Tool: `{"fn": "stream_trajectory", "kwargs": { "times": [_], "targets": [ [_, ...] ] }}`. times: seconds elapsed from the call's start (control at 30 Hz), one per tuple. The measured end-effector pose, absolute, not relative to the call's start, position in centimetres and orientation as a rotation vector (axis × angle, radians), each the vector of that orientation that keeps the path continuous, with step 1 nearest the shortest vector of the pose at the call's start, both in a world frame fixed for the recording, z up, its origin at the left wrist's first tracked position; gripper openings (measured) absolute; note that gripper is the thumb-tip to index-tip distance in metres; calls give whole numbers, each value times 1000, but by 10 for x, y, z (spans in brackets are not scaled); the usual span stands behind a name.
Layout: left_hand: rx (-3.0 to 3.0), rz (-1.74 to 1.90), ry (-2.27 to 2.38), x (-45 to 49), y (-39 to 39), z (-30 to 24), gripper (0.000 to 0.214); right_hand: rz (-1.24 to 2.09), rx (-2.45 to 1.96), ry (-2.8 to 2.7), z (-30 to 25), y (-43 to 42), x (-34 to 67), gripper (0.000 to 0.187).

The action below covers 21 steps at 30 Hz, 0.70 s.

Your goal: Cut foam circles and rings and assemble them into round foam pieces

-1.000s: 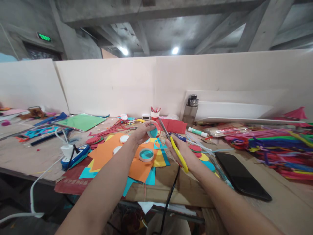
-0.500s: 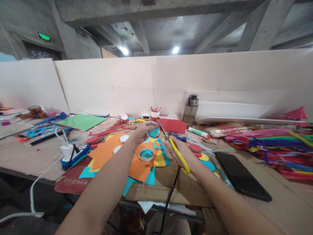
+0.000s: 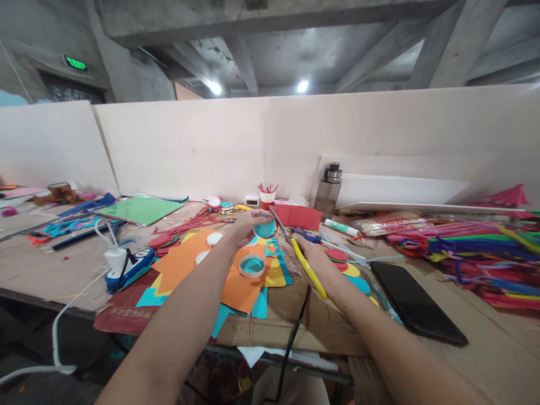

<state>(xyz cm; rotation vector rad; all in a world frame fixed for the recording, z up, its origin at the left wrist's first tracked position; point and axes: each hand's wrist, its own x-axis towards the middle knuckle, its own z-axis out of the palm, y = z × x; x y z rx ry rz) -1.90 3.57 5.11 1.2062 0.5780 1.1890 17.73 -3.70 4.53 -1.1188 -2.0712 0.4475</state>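
My left hand is closed on a teal paper disc and holds it up above the sheets. My right hand grips yellow-handled scissors. Their blades point up and left and meet the right edge of the disc. Below the hands lie orange paper, teal and yellow scraps, and a roll of tape with a teal centre.
A black phone lies to the right. Bundled coloured pipe cleaners fill the far right. A water bottle, red cup, glue stick, green sheet and a white charger on a power strip are about.
The scissors have swung left and down a little until the blades reach the teal disc. The disc has turned flatter toward me in my left hand.
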Motion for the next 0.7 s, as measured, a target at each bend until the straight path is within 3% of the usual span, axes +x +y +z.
{"fn": "stream_trajectory", "kwargs": {
  "times": [0.53,0.7],
  "targets": [
    [1130,1198,516,-18,38,46,28,426,-1211,-2006,39,-29,178,37],
    [798,1256,468,-13,38,41,19,314,-1532,-2037,32,-14,188,39]
  ]
}}
